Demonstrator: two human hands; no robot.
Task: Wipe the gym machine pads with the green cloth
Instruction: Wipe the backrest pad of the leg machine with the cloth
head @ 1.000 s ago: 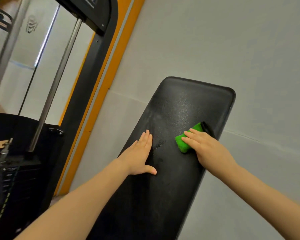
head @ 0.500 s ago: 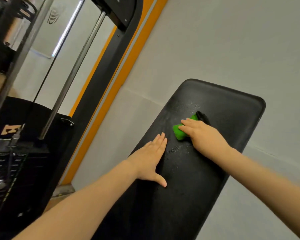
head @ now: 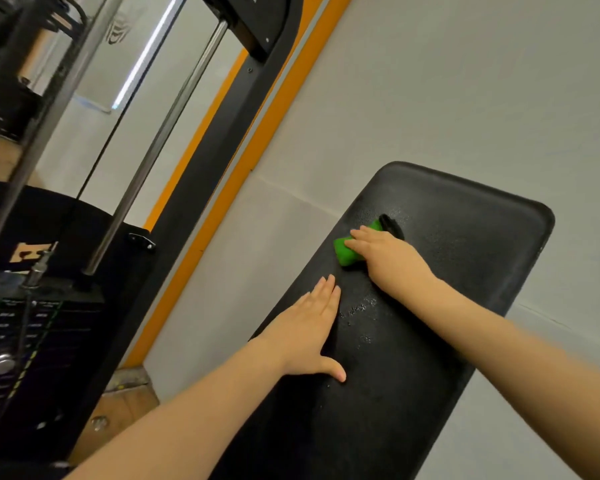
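Note:
A long black pad (head: 465, 271) slopes up to the right, speckled with droplets near its middle. The folded green cloth (head: 343, 252) lies on the pad's upper left part, under my right hand (head: 383, 254), whose fingers press it flat against the surface. A dark edge of the cloth shows beyond my fingers. My left hand (head: 309, 332) rests flat on the pad's left side below the cloth, fingers straight and thumb spread out.
A grey wall (head: 430, 98) stands behind the pad. To the left rises a black and orange machine frame (head: 243, 140) with chrome guide rods (head: 160, 140) and a weight stack (head: 25, 341). Wooden floor (head: 125, 403) shows at its base.
My right hand has slid the cloth up and left across the pad. My left hand stays flat on the pad. The view has swung left.

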